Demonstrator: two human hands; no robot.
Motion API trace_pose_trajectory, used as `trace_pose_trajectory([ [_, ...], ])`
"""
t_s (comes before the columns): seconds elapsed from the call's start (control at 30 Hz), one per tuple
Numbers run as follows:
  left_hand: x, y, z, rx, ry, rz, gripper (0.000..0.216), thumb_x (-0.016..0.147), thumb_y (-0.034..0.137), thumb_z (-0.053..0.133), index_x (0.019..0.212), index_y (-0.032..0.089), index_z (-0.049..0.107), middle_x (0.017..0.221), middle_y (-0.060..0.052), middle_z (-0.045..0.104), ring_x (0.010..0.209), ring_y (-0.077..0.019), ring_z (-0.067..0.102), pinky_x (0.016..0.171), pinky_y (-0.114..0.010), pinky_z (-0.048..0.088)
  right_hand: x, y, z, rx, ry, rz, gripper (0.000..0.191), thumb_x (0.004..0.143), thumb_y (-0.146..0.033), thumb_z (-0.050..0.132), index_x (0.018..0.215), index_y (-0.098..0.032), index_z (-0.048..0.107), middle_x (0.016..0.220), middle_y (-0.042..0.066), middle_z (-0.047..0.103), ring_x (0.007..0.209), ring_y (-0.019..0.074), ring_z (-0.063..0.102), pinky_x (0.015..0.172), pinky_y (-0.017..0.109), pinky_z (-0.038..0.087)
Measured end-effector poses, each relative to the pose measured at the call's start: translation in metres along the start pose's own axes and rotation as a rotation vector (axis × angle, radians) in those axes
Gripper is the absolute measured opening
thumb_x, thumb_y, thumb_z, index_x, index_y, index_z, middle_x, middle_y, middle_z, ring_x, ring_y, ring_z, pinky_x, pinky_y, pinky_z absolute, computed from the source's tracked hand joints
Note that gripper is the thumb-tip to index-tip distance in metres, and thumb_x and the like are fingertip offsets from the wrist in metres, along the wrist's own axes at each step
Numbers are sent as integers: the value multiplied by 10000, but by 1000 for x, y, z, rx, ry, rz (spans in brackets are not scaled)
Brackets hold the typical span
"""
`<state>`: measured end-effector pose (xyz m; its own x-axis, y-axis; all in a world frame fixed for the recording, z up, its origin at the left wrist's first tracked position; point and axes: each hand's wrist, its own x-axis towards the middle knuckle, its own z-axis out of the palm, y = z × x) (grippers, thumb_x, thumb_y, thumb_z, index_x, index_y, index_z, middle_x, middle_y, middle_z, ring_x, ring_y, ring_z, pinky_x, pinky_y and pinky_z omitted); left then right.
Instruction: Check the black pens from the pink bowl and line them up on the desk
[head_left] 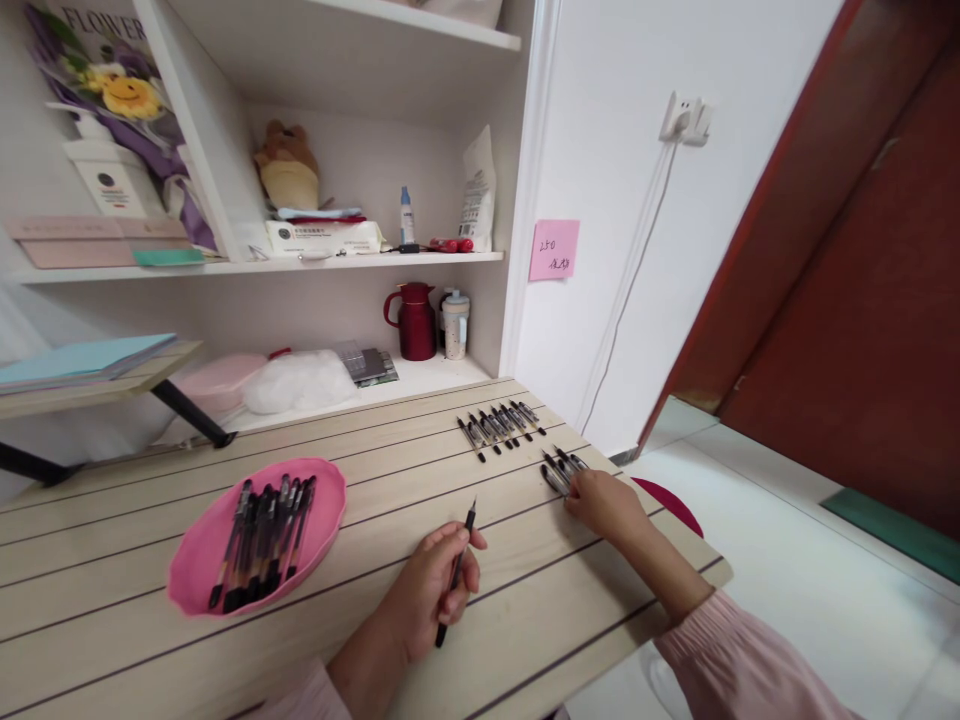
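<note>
My left hand is closed round a slim black pen, its bare metal tip pointing up and away from me. Over at the right side of the table, my right hand has its fingers bent down at a small group of black-and-clear pen pieces; its fingertips are partly hidden, so what they grip is unclear. Behind that group lies a slanted row of several similar black-and-clear pieces. A pink scalloped tray on the left holds several dark pens side by side.
The striped wooden table ends at the right, by a dark red round thing lower down. A small raised stand bears blue papers at left. Behind, white shelves hold a red jug, a cup and a plastic bag.
</note>
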<state>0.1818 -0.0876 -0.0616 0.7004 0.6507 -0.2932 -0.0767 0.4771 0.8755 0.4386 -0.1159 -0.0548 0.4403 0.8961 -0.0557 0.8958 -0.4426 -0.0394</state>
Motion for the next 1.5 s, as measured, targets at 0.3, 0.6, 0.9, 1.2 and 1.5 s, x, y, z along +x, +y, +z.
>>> trace_pose_trajectory([
  [0.3, 0, 0, 0, 2, 7, -5, 210, 778, 390, 483, 827, 188, 507, 506, 64, 507, 286, -3, 233, 318, -159, 80, -10, 4, 1, 34, 64, -55, 172, 761, -203, 466, 705, -211, 629, 808, 62, 664, 773, 201, 606, 567, 256, 324],
  [0.6, 0, -1, 1, -52, 19, 18, 197, 793, 366, 495, 826, 175, 532, 510, 53, 515, 281, -8, 270, 300, -148, 106, -17, 4, 3, 61, 181, -66, 204, 809, -203, 416, 719, -180, 597, 777, 105, 643, 734, 213, 588, 575, 270, 334],
  [0.9, 9, -7, 2, -623, 142, 183, 97, 786, 164, 544, 882, 182, 556, 815, -41, 630, 787, -136, 626, 845, -329, 453, -102, -97, 27, 878, -12, -411, 135, 739, -291, 544, 675, -173, 553, 608, -19, 586, 549, 107, 495, 505, 201, 325],
  [1.2, 10, -6, -8, -518, 132, 113, 293, 800, 304, 524, 1066, 181, 541, 1126, -116, 584, 1076, -216, 537, 955, -387, 366, -75, -65, 25, 471, 254, -120, 261, 845, -227, 389, 695, -188, 600, 742, 47, 581, 696, 147, 567, 607, 231, 358],
  [1.5, 8, -6, -5, -379, 127, 135, 236, 769, 256, 560, 980, 152, 584, 914, -95, 634, 885, -192, 593, 830, -350, 425, -46, -12, 35, 206, 249, 72, 155, 835, -253, 447, 796, -171, 572, 809, 75, 620, 777, 192, 590, 620, 264, 350],
])
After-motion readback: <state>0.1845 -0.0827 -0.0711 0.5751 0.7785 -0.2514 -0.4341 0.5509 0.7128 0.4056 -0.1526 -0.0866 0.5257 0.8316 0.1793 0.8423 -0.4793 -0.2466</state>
